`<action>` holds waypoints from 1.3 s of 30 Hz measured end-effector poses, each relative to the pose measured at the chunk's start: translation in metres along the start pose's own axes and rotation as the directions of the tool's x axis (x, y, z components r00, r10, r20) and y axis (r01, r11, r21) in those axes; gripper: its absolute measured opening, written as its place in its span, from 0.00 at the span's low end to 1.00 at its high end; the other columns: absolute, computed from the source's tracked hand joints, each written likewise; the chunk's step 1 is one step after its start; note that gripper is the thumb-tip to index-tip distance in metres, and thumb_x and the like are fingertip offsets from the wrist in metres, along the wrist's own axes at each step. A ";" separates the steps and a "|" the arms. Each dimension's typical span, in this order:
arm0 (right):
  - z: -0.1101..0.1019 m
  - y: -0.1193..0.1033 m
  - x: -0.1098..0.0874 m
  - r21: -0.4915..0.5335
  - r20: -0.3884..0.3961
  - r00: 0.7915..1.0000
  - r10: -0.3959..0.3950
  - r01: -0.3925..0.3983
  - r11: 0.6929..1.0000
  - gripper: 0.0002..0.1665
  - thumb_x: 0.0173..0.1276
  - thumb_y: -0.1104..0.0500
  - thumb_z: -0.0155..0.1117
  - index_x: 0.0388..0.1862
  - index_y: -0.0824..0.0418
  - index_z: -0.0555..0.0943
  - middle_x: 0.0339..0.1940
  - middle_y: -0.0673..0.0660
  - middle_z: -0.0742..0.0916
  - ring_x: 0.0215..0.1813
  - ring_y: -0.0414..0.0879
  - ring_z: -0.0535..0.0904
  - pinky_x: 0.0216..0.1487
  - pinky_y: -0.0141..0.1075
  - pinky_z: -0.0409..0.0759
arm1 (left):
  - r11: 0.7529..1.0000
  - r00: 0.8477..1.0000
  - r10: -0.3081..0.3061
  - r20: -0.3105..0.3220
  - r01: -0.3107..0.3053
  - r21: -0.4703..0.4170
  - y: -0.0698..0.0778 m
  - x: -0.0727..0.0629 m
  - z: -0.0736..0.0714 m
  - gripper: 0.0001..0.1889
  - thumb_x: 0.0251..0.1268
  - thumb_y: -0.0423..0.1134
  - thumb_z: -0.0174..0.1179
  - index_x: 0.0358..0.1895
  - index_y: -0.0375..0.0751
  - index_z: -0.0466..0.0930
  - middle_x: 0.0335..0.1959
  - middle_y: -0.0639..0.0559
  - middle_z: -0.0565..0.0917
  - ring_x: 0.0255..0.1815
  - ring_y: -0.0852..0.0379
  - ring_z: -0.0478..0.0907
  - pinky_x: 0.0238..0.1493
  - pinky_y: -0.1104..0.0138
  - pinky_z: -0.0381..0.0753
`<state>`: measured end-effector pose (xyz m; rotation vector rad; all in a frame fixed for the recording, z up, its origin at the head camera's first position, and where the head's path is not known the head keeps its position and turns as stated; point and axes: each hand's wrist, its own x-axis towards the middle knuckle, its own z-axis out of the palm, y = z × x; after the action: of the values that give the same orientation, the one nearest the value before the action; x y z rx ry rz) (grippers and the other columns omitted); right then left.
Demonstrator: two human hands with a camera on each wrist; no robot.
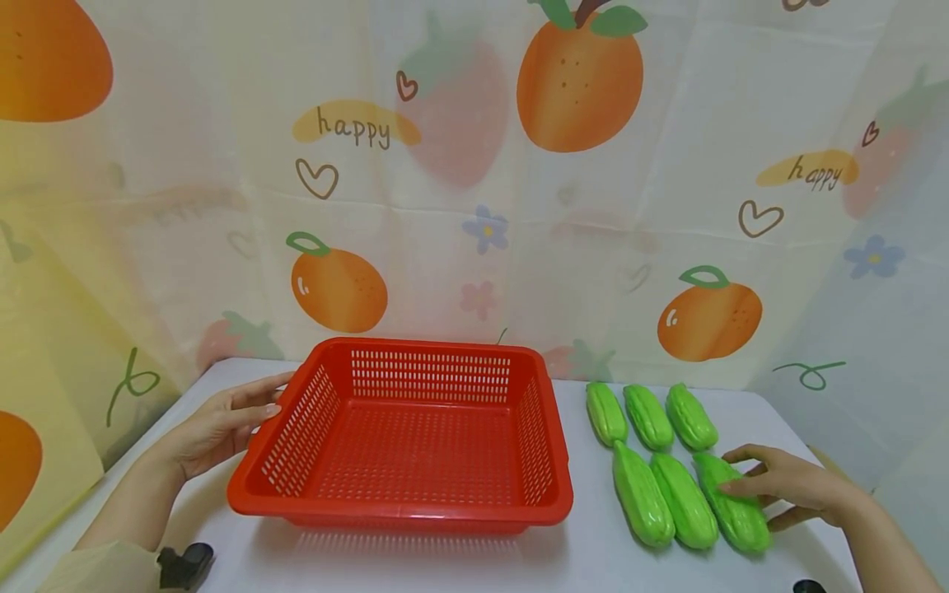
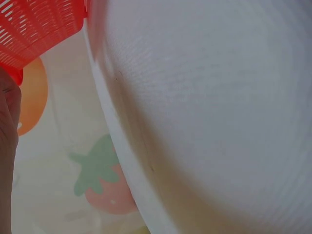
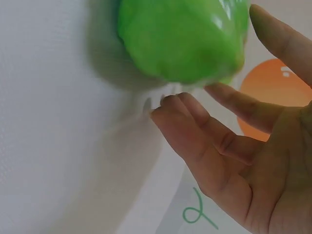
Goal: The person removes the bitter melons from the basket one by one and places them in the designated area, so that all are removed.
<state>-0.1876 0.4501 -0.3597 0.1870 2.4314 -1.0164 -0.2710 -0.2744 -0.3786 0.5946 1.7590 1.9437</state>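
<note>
A red plastic basket [image 1: 415, 512] with slotted sides stands on the white table. My left hand [image 1: 215, 427] holds its left rim, thumb at the outer edge and some fingertips hidden by the rim. In the left wrist view, only part of this hand [image 2: 7, 117] shows beside the basket's corner. To the right, my right hand [image 1: 793, 487] spreads its fingers around the front-right glossy, ridged green vegetable [image 1: 741, 515]. In the right wrist view, the vegetable's blunt end [image 3: 180, 44] lies between the thumb and the loosely bent fingers [image 3: 187, 131].
Several matching green vegetables lie in two rows right of the basket, such as one at the back left [image 1: 606, 414] and one at the front left [image 1: 642, 498]. A fruit-printed cloth [image 1: 563, 247] hangs behind the table [image 1: 415, 568]. Black wrist devices [image 1: 185, 567] show near the bottom.
</note>
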 end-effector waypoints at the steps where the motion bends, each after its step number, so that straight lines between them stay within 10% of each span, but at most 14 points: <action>1: 0.000 0.000 0.000 -0.007 -0.007 1.000 0.000 0.000 1.000 0.46 0.70 0.43 0.61 0.72 0.72 0.57 0.62 0.79 0.73 0.52 0.53 0.81 0.44 0.48 0.87 | 1.000 1.000 0.003 0.004 -0.003 0.002 0.000 0.000 0.000 0.25 0.79 0.31 0.39 0.72 0.58 0.67 0.59 0.62 0.83 0.50 0.60 0.86 0.53 0.62 0.86; 18: 0.002 -0.035 -0.010 -0.245 -0.223 0.965 -0.135 0.079 0.966 0.43 0.75 0.38 0.52 0.70 0.73 0.62 0.62 0.80 0.75 0.55 0.66 0.80 0.39 0.46 0.86 | 0.999 1.000 0.006 0.021 -0.007 0.032 0.000 0.003 -0.003 0.26 0.79 0.31 0.39 0.73 0.59 0.65 0.58 0.62 0.82 0.52 0.60 0.85 0.53 0.62 0.86; 32: 0.048 -0.103 -0.017 -0.405 -0.528 0.713 -0.462 0.267 0.874 0.34 0.77 0.41 0.50 0.68 0.65 0.70 0.65 0.74 0.76 0.59 0.71 0.77 0.51 0.61 0.80 | 0.985 0.997 0.050 -0.059 -0.039 0.170 0.001 0.000 0.000 0.25 0.77 0.31 0.43 0.72 0.56 0.65 0.56 0.61 0.79 0.51 0.63 0.84 0.49 0.66 0.87; 36: 0.064 -0.126 -0.018 -0.417 -0.536 0.668 -0.516 0.321 0.850 0.33 0.77 0.41 0.50 0.69 0.64 0.70 0.68 0.70 0.75 0.61 0.67 0.75 0.54 0.62 0.77 | 0.905 0.978 0.076 -0.196 0.015 0.425 0.005 -0.001 0.007 0.28 0.75 0.36 0.49 0.76 0.47 0.58 0.59 0.54 0.75 0.50 0.70 0.80 0.49 0.72 0.83; 39: 0.076 -0.144 -0.018 -0.435 -0.529 0.646 -0.550 0.350 0.830 0.33 0.77 0.41 0.50 0.69 0.63 0.70 0.68 0.67 0.75 0.65 0.64 0.73 0.58 0.63 0.74 | 0.742 0.951 0.140 -0.275 0.084 0.665 0.015 0.002 0.022 0.33 0.73 0.37 0.53 0.76 0.32 0.53 0.65 0.36 0.72 0.59 0.53 0.80 0.54 0.64 0.83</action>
<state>-0.1863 0.2956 -0.3062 -0.2596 3.3547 -0.8462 -0.2604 -0.2563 -0.3619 0.5557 2.7034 1.4164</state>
